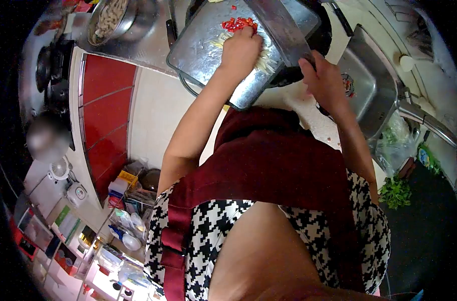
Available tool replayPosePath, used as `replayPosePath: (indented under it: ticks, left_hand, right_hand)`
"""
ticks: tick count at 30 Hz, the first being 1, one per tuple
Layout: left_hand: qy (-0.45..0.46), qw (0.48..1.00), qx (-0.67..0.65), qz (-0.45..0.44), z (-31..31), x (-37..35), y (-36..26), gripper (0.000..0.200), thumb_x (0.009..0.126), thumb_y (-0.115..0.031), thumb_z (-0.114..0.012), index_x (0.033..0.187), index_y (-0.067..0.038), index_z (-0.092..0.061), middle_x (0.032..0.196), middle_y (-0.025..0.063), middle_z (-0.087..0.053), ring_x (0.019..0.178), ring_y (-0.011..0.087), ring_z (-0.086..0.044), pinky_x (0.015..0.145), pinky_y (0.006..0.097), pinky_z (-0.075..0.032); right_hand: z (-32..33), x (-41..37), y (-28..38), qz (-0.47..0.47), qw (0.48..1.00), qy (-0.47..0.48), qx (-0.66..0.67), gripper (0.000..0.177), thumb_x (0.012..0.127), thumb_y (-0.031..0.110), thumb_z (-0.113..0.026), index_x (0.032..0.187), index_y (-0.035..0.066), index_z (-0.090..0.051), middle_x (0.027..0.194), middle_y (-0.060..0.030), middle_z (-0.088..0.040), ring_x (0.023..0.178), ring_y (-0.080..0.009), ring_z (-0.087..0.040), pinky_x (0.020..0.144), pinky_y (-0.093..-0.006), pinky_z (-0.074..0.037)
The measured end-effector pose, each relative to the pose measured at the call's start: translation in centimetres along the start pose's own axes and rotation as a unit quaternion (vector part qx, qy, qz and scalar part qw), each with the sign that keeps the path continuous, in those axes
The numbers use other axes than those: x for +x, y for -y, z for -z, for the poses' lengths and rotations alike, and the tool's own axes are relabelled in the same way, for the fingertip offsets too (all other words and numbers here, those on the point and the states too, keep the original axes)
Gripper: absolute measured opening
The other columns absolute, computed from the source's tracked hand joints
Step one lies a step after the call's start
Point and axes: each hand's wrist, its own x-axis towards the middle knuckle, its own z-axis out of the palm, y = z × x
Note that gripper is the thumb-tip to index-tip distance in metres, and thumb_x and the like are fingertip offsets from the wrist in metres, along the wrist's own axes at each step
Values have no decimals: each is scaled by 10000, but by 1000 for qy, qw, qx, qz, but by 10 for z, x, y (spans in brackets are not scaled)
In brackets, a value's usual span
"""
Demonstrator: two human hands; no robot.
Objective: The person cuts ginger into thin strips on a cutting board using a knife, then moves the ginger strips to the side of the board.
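Note:
On the metal cutting board [196,55] lie chopped red chili [236,23] and pale thin slivers [264,61], perhaps garlic or ginger. My left hand [242,50] is over them with fingers curled together, the tips at the edge of the chili. Whatever is under those fingers is hidden. My right hand [324,80] grips the handle of a cleaver [281,32], whose broad blade slants up and left across the board, just right of the cut pieces.
To the right is a steel sink [371,65] with a faucet [426,120]. A metal bowl [125,22] of pale pieces stands at the upper left. A knife [171,32] lies beside the board. A plastic bag of greens [396,143] hangs near the sink.

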Motion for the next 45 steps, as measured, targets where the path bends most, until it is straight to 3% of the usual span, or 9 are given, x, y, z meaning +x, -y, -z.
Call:
replayPosePath:
  ticks: [4, 7, 11, 13, 16, 18, 24, 34, 45]
  left_hand:
    - [61, 998, -4, 23, 0, 9, 3, 94, 772, -111, -601, 813, -39, -645, 868, 137, -608, 810, 315, -635, 665, 417, -538]
    - [19, 997, -74, 20, 10, 2, 4, 101, 781, -120, -653, 815, -27, -633, 882, 148, -629, 775, 307, -641, 654, 398, -533]
    - [-111, 945, -303, 61, 28, -36, 19, 131, 803, -97, -713, 840, -32, -605, 832, 99, -640, 689, 213, -623, 598, 322, -504]
    - [-172, 829, -477, 235, 32, -65, 22, 130, 837, -70, -705, 882, -48, -585, 793, 36, -623, 628, 114, -564, 555, 248, -460]
    - [-169, 731, -541, 380, 31, -91, 35, 138, 860, -73, -687, 925, -54, -567, 774, -2, -600, 617, 64, -533, 529, 221, -431]
    - [-169, 727, -548, 377, 19, -95, 29, 177, 840, -49, -700, 944, -42, -557, 743, -2, -595, 613, 67, -543, 536, 212, -435]
    - [-117, 891, -316, 305, 9, -74, 17, 197, 783, -67, -746, 919, -13, -614, 779, 94, -643, 639, 165, -615, 615, 273, -499]
    - [-129, 966, -187, 127, 13, -93, 41, 129, 776, -52, -715, 893, -56, -660, 912, 110, -619, 791, 289, -636, 691, 351, -520]
    - [-128, 970, -170, 113, 7, -90, 43, 101, 766, -73, -700, 862, -75, -667, 878, 76, -616, 790, 263, -633, 681, 353, -526]
  right_hand:
    - [1, -2, 1, -3, 1000, 6, 11, 343, 952, 361, -500, 975, 20, -528, 787, -247, -641, 735, -455, -616, 652, -538, -481]
    - [-1, -2, -4, 21, 999, -26, 18, 287, 952, 311, -542, 926, 25, -537, 640, -113, -598, 523, -206, -601, 495, -348, -468]
    - [-7, -3, 0, 36, 999, -2, -6, 292, 940, 324, -543, 915, 33, -528, 688, -167, -614, 608, -321, -623, 559, -433, -472]
    - [-15, -5, 10, 72, 997, 14, -23, 290, 934, 327, -539, 912, 38, -526, 724, -196, -621, 670, -388, -624, 602, -479, -468]
    - [-36, -2, 18, 65, 989, 126, -31, 294, 926, 333, -533, 914, 39, -527, 768, -224, -617, 737, -444, -600, 646, -523, -456]
    - [-48, -2, 21, 64, 987, 137, -51, 304, 928, 340, -523, 925, 37, -534, 751, -221, -614, 734, -437, -604, 649, -523, -462]
    - [-50, 7, 11, 67, 988, 120, -74, 289, 925, 321, -515, 1021, 55, -575, 747, -211, -625, 721, -420, -614, 652, -517, -467]
    - [-42, -4, 24, 73, 982, 161, -72, 301, 934, 343, -497, 951, 44, -525, 759, -203, -640, 736, -421, -634, 669, -561, -473]
    - [-44, -6, 28, 95, 979, 154, -97, 265, 936, 306, -505, 955, 43, -521, 728, -210, -622, 714, -424, -616, 637, -542, -461]
